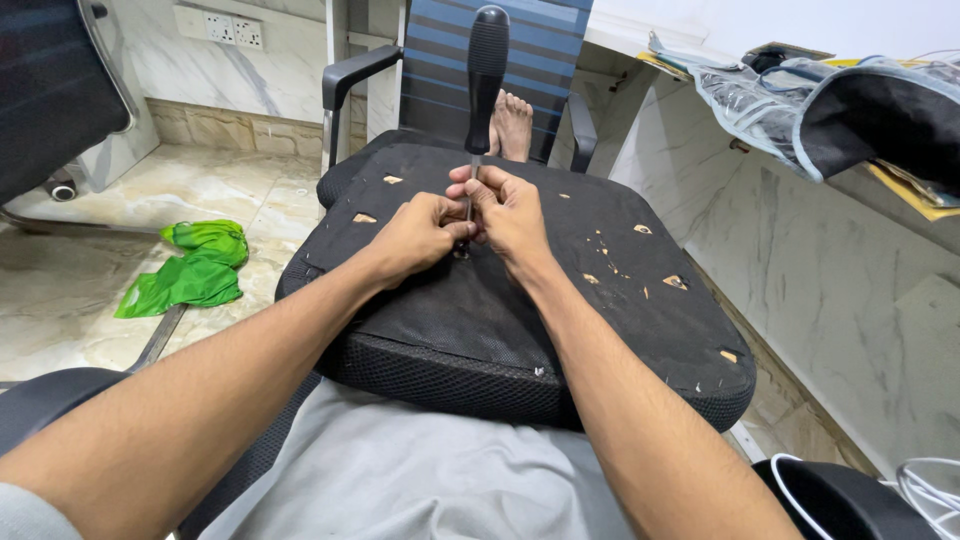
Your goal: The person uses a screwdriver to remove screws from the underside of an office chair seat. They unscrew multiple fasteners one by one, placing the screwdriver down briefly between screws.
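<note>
An upturned black chair seat (600, 320) lies across my lap, its fabric underside facing up with several small torn holes showing wood. A screwdriver (486, 70) with a black ribbed handle stands upright on the seat's middle. My left hand (420, 235) and my right hand (510, 210) are both closed around the lower metal shaft of the screwdriver, fingers touching each other. The tip is hidden behind my fingers.
A blue-striped office chair (490, 50) stands just behind the seat, with another person's bare foot (512, 122) on it. A green plastic bag (195, 268) lies on the marble floor at left. A white desk (800, 40) with a bag on it runs along the right.
</note>
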